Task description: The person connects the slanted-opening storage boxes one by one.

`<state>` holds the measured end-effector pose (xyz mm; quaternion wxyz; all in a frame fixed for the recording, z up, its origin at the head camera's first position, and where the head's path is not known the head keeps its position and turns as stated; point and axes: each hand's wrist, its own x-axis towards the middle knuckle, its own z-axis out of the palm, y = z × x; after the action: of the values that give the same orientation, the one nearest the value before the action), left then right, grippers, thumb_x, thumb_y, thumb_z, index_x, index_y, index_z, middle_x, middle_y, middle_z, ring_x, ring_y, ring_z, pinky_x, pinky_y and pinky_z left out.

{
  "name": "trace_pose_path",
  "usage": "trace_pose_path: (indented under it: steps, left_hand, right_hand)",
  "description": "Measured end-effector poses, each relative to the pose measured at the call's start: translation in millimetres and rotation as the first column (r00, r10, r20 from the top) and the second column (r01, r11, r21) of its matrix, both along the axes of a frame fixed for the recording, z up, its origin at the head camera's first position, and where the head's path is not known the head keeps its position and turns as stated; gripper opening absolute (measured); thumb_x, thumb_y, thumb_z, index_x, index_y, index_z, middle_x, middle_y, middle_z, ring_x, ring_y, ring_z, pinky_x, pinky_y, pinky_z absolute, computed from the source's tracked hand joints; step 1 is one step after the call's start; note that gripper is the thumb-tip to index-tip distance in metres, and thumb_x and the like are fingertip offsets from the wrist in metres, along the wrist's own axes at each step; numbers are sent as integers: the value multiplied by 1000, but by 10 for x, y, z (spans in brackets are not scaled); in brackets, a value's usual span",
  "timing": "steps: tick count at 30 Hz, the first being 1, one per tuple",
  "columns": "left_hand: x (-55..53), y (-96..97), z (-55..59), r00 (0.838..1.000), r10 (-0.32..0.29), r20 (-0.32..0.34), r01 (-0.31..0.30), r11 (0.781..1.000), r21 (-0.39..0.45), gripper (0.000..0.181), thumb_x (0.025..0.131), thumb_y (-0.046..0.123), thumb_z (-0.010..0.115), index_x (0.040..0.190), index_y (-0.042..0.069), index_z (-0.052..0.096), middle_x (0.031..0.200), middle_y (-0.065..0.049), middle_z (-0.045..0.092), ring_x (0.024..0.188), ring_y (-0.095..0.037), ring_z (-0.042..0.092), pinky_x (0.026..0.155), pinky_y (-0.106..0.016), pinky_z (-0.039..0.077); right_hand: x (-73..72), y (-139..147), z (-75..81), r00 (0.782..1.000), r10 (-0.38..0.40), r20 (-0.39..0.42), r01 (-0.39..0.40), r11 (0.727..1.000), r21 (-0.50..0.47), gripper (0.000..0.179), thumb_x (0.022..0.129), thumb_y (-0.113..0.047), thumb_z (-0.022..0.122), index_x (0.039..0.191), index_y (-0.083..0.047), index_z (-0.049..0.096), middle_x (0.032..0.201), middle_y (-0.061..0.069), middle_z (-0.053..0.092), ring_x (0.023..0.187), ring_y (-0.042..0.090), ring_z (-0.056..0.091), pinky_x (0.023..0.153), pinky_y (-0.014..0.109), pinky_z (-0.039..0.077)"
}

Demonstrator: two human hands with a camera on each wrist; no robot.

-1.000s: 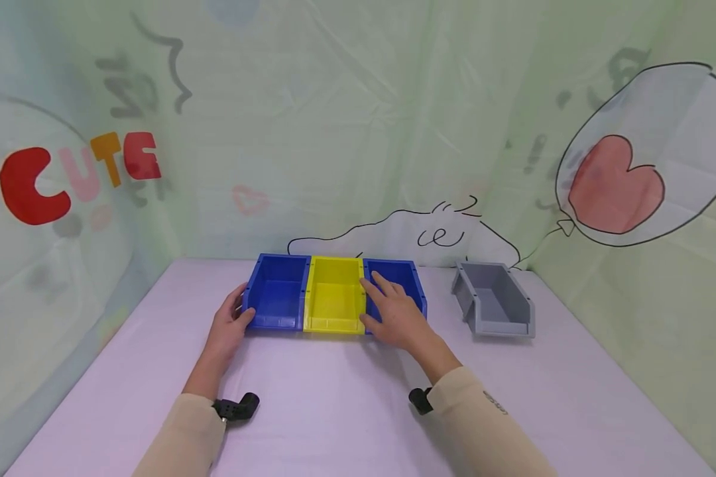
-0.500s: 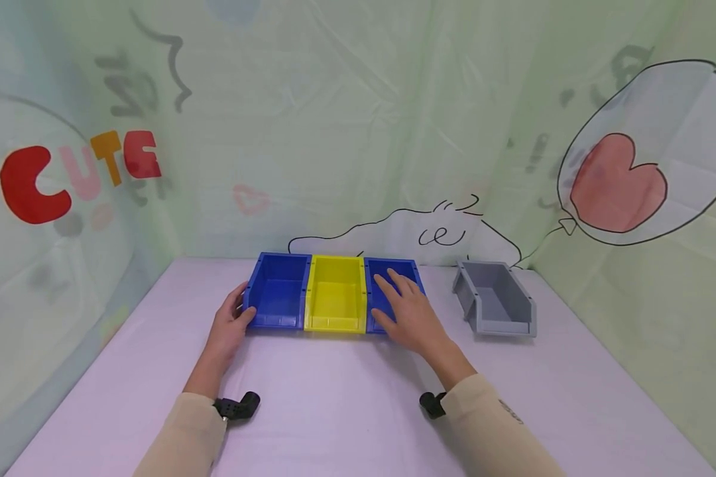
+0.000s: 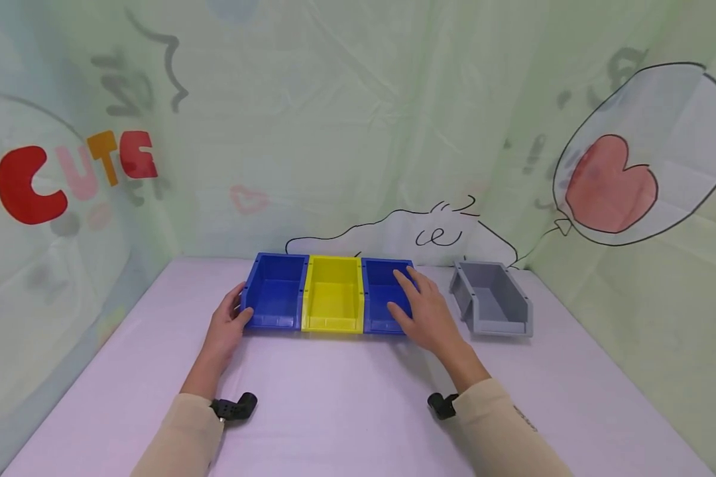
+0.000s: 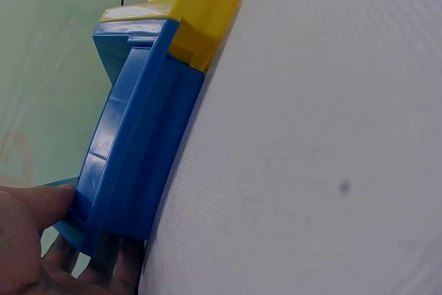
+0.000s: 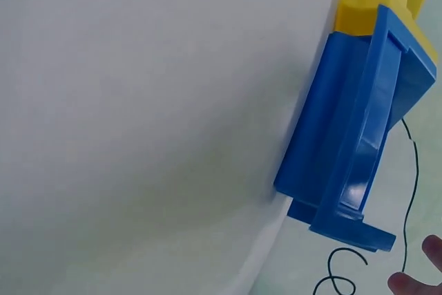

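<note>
In the head view a left blue storage bin point(image 3: 274, 295), a yellow storage bin point(image 3: 334, 298) and a right blue storage bin point(image 3: 383, 298) stand side by side in a row. My left hand point(image 3: 223, 326) holds the left blue bin at its outer front corner; the left wrist view shows the thumb point(image 4: 52, 204) on the wall's edge and the other fingers outside. My right hand point(image 3: 429, 317) is over the right end of the row, fingers spread and holding nothing. In the right wrist view its fingertips point(image 5: 407, 283) appear apart from the right blue bin point(image 5: 345, 129).
A grey storage bin point(image 3: 494, 301) stands separately to the right of the row. All the bins are on a pale lilac tabletop point(image 3: 334, 411). A printed curtain point(image 3: 334, 132) hangs behind and at both sides.
My right hand has moved rightward from the seam between the yellow and right blue bins to the right blue bin's outer side. The left hand and the bins stay in place.
</note>
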<state>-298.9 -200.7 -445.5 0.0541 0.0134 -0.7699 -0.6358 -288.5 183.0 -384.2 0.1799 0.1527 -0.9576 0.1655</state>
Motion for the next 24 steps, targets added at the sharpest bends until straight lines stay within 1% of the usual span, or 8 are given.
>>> trace_pose_path:
  steps: [4, 7, 13, 17, 19, 24]
  left_hand:
    - [-23, -15, -24, 1000, -6, -6, 6, 1000, 13, 63, 108, 4, 47, 166, 17, 24, 169, -23, 24, 156, -44, 24, 128, -52, 27]
    - [-33, -27, -35, 1000, -5, -6, 5, 1000, 14, 63, 108, 4, 47, 166, 18, 24, 169, -22, 24, 156, -43, 25, 128, -51, 27]
    - [-38, -35, -16, 1000, -10, -13, 11, 1000, 13, 63, 108, 4, 46, 166, 18, 23, 169, -23, 24, 157, -43, 24, 128, -52, 26]
    - [-34, -37, -3, 1000, -13, -15, 13, 1000, 11, 64, 109, 4, 46, 166, 18, 23, 169, -23, 23, 157, -43, 23, 128, -52, 26]
    - [-29, -41, -4, 1000, -11, -9, 11, 1000, 6, 64, 109, 5, 47, 166, 19, 23, 170, -22, 23, 157, -43, 22, 128, -52, 25]
    - [-11, -31, -15, 1000, -13, -1, 13, 1000, 0, 63, 109, 6, 46, 166, 17, 23, 170, -23, 22, 157, -43, 22, 128, -52, 25]
  right_hand:
    - [-16, 56, -15, 1000, -26, -14, 25, 999, -21, 69, 102, -34, 63, 161, -13, 36, 166, 21, 31, 151, 45, 32, 121, 66, 33]
    - [-20, 118, -6, 999, -34, -41, 32, 999, -43, 67, 101, -32, 63, 160, -11, 37, 164, 23, 33, 150, 47, 32, 119, 68, 33]
    - [17, 278, 20, 993, -49, -107, 38, 994, -99, 64, 100, -24, 65, 156, -5, 42, 160, 28, 36, 146, 51, 34, 115, 73, 34]
    - [34, 368, 10, 988, -59, -144, 39, 990, -138, 62, 99, -22, 65, 154, -3, 44, 158, 30, 38, 145, 53, 36, 113, 76, 33]
    - [40, 409, 3, 988, -57, -144, 34, 987, -158, 61, 99, -21, 64, 154, -2, 44, 158, 31, 38, 145, 54, 35, 113, 76, 31]
    - [61, 546, -7, 993, -59, -99, 38, 979, -200, 62, 101, -19, 63, 156, -1, 40, 161, 31, 32, 148, 53, 29, 119, 71, 27]
